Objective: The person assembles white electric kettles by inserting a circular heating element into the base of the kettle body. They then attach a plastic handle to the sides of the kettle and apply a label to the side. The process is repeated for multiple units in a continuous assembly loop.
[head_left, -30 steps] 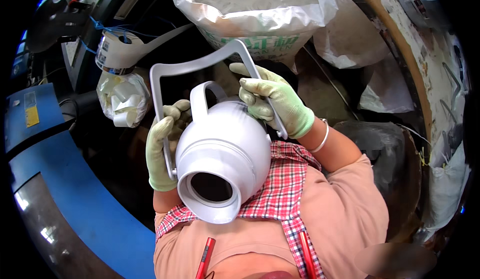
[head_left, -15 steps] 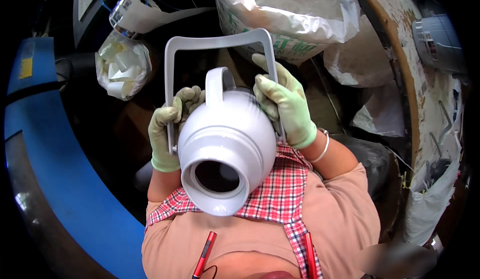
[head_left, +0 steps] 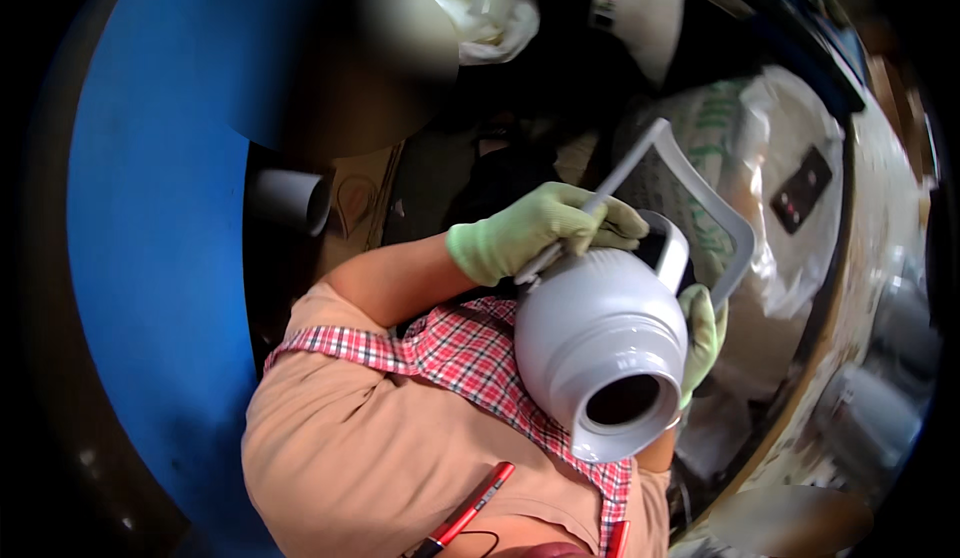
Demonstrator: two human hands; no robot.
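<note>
A pale grey thermos jug body (head_left: pixel 590 308) is held against my checked apron (head_left: pixel 450 348), tilted so that its wide mouth and spout point down toward me. A fixed loop handle (head_left: pixel 676 258) sits on its far side. The long swing handle (head_left: pixel 700 193) stands out beyond it, up and to the right. My left hand (head_left: pixel 560 223), in a pale green glove, is closed around the left arm of the swing handle near its joint. My right hand (head_left: pixel 703 336), gloved alike, grips the jug's right side by the other arm; part of that hand is hidden behind the jug.
A large blue panel (head_left: pixel 160 208) curves along the left. Beyond my hands stand a white bag of pale pieces (head_left: pixel 485 3) and a big plastic sack (head_left: pixel 740 118) with a phone (head_left: pixel 802 190) on it. A grey cylinder (head_left: pixel 290 201) lies by cardboard (head_left: pixel 352 198). A worn table edge (head_left: pixel 845 328) borders the right.
The view has swung, so the jug, hands and sack now appear further right and turned. Both hands still hold the jug. More of the blue panel shows.
</note>
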